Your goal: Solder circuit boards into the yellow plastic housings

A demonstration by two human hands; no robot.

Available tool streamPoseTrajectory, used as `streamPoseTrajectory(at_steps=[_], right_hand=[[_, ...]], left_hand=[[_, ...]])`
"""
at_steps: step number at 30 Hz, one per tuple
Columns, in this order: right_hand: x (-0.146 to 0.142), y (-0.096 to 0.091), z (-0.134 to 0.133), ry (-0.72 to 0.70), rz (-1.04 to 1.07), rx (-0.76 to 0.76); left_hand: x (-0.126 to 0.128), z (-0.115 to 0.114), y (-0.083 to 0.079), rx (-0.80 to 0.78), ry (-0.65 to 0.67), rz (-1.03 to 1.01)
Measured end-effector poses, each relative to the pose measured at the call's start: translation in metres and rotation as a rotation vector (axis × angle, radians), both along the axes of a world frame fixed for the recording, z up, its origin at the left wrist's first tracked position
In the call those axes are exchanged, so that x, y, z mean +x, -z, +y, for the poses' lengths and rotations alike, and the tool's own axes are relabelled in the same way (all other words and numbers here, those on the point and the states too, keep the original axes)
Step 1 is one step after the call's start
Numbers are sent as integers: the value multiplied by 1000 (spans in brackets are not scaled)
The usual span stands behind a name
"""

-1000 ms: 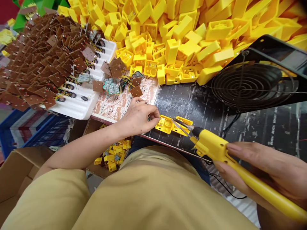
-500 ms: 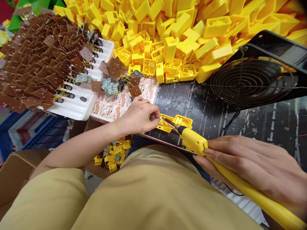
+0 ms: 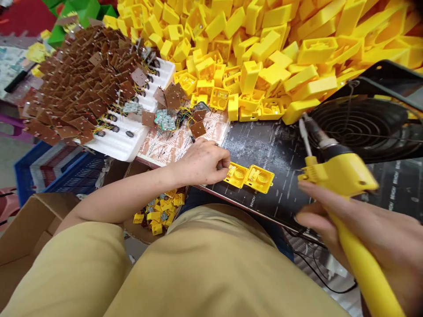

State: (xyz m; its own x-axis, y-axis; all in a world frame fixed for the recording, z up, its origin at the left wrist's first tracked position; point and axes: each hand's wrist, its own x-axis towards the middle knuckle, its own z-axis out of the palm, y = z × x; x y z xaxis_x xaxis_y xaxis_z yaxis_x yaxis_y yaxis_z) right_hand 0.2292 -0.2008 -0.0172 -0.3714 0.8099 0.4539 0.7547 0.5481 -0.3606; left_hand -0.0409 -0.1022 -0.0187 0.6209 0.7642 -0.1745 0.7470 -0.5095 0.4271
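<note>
My right hand (image 3: 366, 220) is wrapped round the yellow handle of a soldering gun (image 3: 343, 169), slightly blurred by motion. The gun's metal tip and thin feed tube point up toward the fan, away from the cases. My left hand (image 3: 206, 162) rests at the table's near edge with its fingers curled in a pinch; whatever lies between them is hidden. Against those fingertips is an open yellow plastic case (image 3: 236, 175), partly covered by them. A second yellow case (image 3: 259, 178) lies open side up just right of it, showing a round perforated grille inside.
Many yellow cases (image 3: 205, 66) are heaped at the back. Brown circuit boards (image 3: 79, 79) with wires pile on a white foam tray (image 3: 130, 143) at left. Green boards (image 3: 165, 119) lie near my left hand. A black fan (image 3: 343, 127) stands at right. Below is a carton (image 3: 132, 226) with yellow parts.
My right hand has lifted the soldering gun off the left yellow case and swung it to the right, tip now upward. My left hand stays pinched beside the case. The view has shifted slightly.
</note>
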Motion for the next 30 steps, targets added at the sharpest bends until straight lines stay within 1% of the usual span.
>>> streamPoseTrajectory(at_steps=[2, 4, 7, 9, 11, 12, 14, 16, 17, 19, 20, 21, 22, 24, 25, 26, 28, 30], right_hand=[[-6, 10, 11, -81, -42, 48], [-13, 25, 21, -96, -51, 98], [-22, 46, 28, -111, -18, 99], [-24, 53, 28, -118, -8, 86], [-23, 53, 25, -106, -2, 91], [-22, 52, 24, -99, 1, 95], [-21, 51, 21, -105, 0, 85], [-23, 53, 19, -122, -3, 60], [-25, 55, 19, -124, 1, 52], [-30, 59, 19, -110, 12, 50], [-32, 60, 19, -102, 15, 52], [-34, 61, 19, -95, 17, 54], [-36, 62, 19, -88, 19, 59], [-40, 61, 19, -71, 21, 71], [-42, 60, 19, -63, 23, 77], [-44, 59, 20, -57, 24, 81], [-50, 58, 20, -52, 23, 81], [-54, 59, 21, -49, 23, 80]], left_hand=[[-2, -3, 0, 49, 13, 3], [-3, -8, 3, 169, 41, -68], [-3, -20, 12, 333, 165, -172], [-4, -26, 16, 362, 233, -118], [-9, -26, 15, 370, 234, -12], [-13, -23, 13, 379, 212, 21], [-25, -8, 6, 426, 127, 36], [-38, 15, 1, 502, -14, 41], [-45, 29, 1, 536, -74, 76], [-60, 55, 2, 546, -119, 144], [-67, 68, 3, 530, -136, 140], [-76, 81, 2, 511, -166, 89], [-84, 93, -1, 489, -213, -20], [-98, 114, -12, 470, -362, -356], [-104, 122, -20, 459, -415, -537], [-107, 127, -29, 457, -437, -641], [-106, 128, -46, 452, -435, -836], [-99, 117, -56, 470, -386, -918]])
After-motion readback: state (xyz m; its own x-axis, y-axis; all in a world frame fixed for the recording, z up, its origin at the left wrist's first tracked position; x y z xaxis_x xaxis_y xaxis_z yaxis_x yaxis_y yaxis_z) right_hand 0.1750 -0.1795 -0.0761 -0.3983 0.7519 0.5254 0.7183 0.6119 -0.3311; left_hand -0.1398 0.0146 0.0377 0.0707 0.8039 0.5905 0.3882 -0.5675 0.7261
